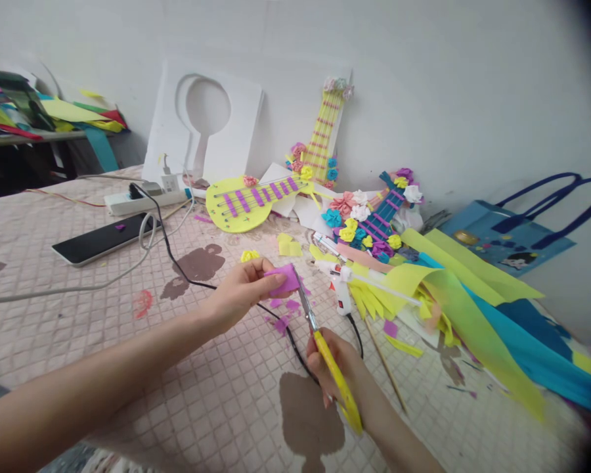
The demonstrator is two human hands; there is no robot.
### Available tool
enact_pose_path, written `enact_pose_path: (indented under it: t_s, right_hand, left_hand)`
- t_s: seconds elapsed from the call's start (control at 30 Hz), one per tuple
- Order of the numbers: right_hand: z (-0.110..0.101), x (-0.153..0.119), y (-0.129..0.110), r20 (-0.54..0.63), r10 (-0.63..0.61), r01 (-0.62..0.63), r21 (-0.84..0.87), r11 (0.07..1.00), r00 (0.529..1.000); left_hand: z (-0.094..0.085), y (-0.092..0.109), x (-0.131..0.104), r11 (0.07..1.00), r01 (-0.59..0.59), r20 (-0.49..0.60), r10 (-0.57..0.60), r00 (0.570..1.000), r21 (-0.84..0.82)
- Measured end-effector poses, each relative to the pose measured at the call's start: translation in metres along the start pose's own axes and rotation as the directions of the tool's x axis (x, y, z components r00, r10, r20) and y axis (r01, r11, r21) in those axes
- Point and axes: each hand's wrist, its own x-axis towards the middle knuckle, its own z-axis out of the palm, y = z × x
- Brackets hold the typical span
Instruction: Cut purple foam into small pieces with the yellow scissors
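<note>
Between the thumb and fingers of my left hand (249, 288) is a small folded piece of purple paper (286, 281). My right hand (335, 361) grips scissors with yellow handles (335, 371), their blades at the right edge of the purple paper. How far apart the blades stand is hard to make out. Purple scraps (282, 323) lie on the cloth under the paper. A yellow paper flower (249, 255) rests just beyond my left hand. To the right of the blades lies a white glue gun (342, 295) with a black cord.
Beyond my hands lie a yellow paper guitar (239, 209) and a blue flowered one (381, 220). A tablet (103, 240) and power strip (142, 199) are at left, with cables crossing the tablecloth. Yellow crepe paper (465, 315), a wooden stick (387, 364) and a blue bag (509, 230) occupy the right.
</note>
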Motion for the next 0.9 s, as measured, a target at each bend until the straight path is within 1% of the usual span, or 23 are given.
enact_pose_path:
  t_s: [0.1, 0.23, 0.3, 0.4, 0.5, 0.7, 0.8, 0.9]
  right_hand:
    - [-0.002, -0.002, -0.003, 0.027, 0.007, -0.007, -0.021, 1.0, 1.0]
    - [-0.007, -0.008, -0.009, 0.109, -0.063, 0.069, -0.055, 0.996, 0.992]
    - [-0.009, -0.01, -0.011, 0.125, -0.098, 0.106, -0.057, 0.993, 0.987]
    - [-0.011, -0.01, -0.009, 0.132, -0.12, 0.127, -0.043, 0.991, 0.984]
    - [-0.01, -0.009, -0.007, 0.128, -0.117, 0.125, -0.05, 0.991, 0.985]
    - [-0.01, -0.011, -0.018, 0.09, -0.18, 0.191, -0.135, 0.972, 0.98]
    - [-0.009, -0.013, -0.022, 0.081, -0.179, 0.19, -0.156, 0.969, 0.981]
    - [-0.008, -0.011, -0.018, 0.07, -0.185, 0.194, -0.159, 0.968, 0.98]
  left_hand:
    - [-0.001, 0.0, 0.0, 1.0, 0.001, 0.004, -0.001, 1.0, 0.007]
    - [-0.001, 0.002, 0.0, 1.0, 0.014, 0.026, -0.015, 1.0, 0.012]
    - [-0.001, 0.002, 0.0, 1.0, 0.014, 0.036, -0.014, 0.999, 0.009]
    - [-0.001, 0.002, -0.001, 1.0, 0.018, 0.053, -0.018, 0.998, 0.0]
    - [0.0, 0.002, -0.002, 0.999, 0.034, 0.064, -0.034, 0.997, 0.0]
    - [0.003, 0.004, -0.004, 0.999, 0.035, 0.016, -0.034, 0.999, -0.04]
    - [0.003, 0.005, -0.004, 1.0, 0.006, -0.015, -0.006, 1.0, 0.024]
    - [0.003, 0.004, -0.005, 0.995, -0.014, -0.014, 0.015, 1.0, 0.098]
